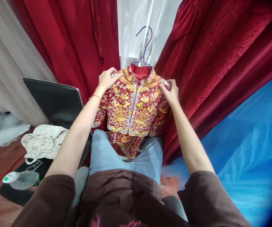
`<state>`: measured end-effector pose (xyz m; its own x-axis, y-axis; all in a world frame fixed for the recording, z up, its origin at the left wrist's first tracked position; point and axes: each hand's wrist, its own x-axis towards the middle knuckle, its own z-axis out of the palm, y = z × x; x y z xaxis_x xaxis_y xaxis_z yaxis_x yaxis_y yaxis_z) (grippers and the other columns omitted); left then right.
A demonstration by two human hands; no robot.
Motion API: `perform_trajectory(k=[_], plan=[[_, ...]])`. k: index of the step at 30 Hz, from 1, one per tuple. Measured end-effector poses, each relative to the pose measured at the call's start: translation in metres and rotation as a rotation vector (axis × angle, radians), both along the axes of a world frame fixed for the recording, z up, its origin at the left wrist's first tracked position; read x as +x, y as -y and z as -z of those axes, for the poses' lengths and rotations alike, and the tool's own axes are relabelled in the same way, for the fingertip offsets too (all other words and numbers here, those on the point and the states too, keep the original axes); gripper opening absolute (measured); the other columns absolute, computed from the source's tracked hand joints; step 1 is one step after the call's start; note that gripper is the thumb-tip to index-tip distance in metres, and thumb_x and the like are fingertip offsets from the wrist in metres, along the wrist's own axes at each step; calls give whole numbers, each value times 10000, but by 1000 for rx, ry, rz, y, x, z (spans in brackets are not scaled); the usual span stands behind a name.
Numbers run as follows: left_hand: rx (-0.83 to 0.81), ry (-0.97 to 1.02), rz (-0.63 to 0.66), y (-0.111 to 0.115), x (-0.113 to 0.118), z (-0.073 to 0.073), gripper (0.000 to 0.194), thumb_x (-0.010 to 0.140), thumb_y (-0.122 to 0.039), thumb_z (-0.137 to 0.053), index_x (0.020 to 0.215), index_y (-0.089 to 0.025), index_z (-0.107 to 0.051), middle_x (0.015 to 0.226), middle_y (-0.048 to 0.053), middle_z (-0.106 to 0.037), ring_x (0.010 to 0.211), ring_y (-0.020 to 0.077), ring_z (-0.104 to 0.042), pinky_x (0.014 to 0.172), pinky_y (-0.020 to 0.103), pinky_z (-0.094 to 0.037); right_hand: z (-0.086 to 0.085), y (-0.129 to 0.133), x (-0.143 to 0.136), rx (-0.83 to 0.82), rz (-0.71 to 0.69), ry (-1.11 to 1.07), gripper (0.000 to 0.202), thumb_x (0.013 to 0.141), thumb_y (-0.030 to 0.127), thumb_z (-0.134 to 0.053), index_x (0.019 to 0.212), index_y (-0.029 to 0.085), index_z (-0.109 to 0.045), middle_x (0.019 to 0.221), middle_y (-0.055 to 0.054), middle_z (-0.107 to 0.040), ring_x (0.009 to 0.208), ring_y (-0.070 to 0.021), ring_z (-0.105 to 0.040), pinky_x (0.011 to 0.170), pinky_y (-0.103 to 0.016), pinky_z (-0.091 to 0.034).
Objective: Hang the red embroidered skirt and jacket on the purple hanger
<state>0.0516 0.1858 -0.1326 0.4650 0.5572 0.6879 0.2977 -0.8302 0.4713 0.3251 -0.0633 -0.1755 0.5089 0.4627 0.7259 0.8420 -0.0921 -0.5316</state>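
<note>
A red jacket (136, 104) with gold and silver embroidery hangs upright on a purple wire hanger (147, 45), its front toward me. My left hand (107, 78) grips the jacket's shoulder on the left, thumb on the front. On the other side, my right hand (171, 91) pinches the opposite shoulder, its fingers curled behind the cloth. The jacket's lower part hangs between my knees, over light blue trousers (103, 154). A zip or seam runs down the middle of its front.
Dark red curtains (72, 41) hang behind, with blue tulle (249, 138) at the right. To the left are a black chair (53, 101), a spotted white cloth bag (43, 142) and a clear bottle (24, 179). White fabric lies on the tiled floor.
</note>
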Motion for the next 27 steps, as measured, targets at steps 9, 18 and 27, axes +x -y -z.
perform_trajectory(k=[9, 18, 27], plan=[[-532, 254, 177, -18, -68, 112, 660, 659, -551, -813, 1134, -113, -681, 1162, 137, -736, 1013, 237, -699, 900, 337, -560, 97, 64, -13, 74, -54, -501, 702, 603, 599, -825, 1125, 163, -649, 1171, -138, -715, 1070, -276, -679, 994, -452, -521], [-610, -137, -301, 31, -146, 195, 360, 737, -504, -707, 748, -146, -737, 827, 157, -767, 1004, 366, -709, 800, 341, -520, 121, 123, -75, -136, 178, -473, 717, 552, 727, -786, 964, 146, -702, 953, -147, -756, 847, -288, -702, 777, -387, -536], [-425, -664, -434, 31, -168, 155, 527, 874, -589, -532, 1098, -162, -746, 1121, 215, -734, 1103, 416, -670, 829, 421, -516, 128, 155, -90, -508, 735, -179, 543, 911, 634, -540, 1054, 126, -668, 887, -192, -714, 772, -287, -659, 697, -344, -419]])
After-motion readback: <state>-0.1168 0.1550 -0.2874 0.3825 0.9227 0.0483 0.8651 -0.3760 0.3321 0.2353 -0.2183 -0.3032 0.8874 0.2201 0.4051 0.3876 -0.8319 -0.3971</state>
